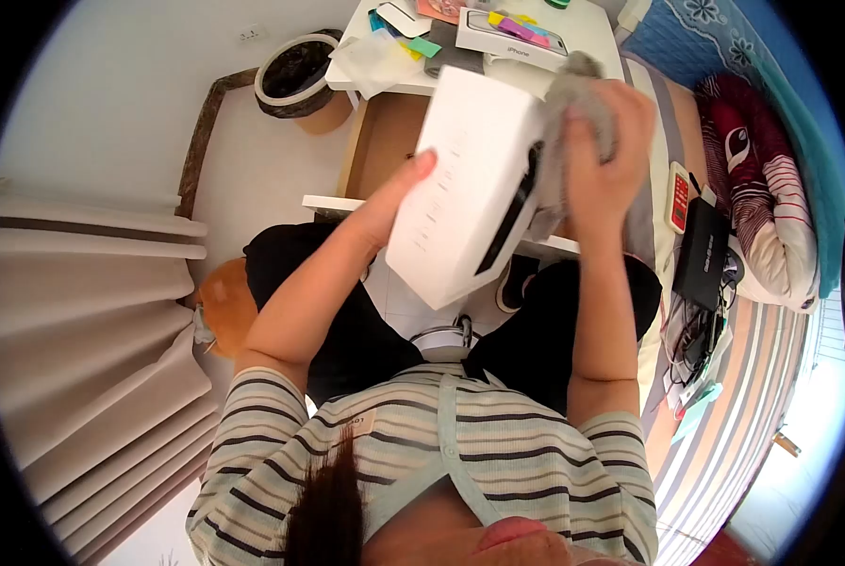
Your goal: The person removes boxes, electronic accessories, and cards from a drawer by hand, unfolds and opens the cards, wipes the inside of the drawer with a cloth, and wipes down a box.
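Note:
My left hand (396, 198) grips a white box (465, 160) by its left side, thumb on the broad face with rows of small print. The box is tilted, held up above my lap. A black strip runs along its right side. In my right hand (611, 156) is a bunched grey cloth (573, 123), pressed against or very near the right side of the box. The far fingers of my left hand are hidden behind the box.
An open drawer (377, 137) juts from the white desk (592, 21). An iPhone box (512, 42) with coloured sticky tabs lies on the desk. Left stands a lined bin (300, 80). On the right, a striped bed (762, 368) holds a black box (703, 253), cables and a calculator (678, 198).

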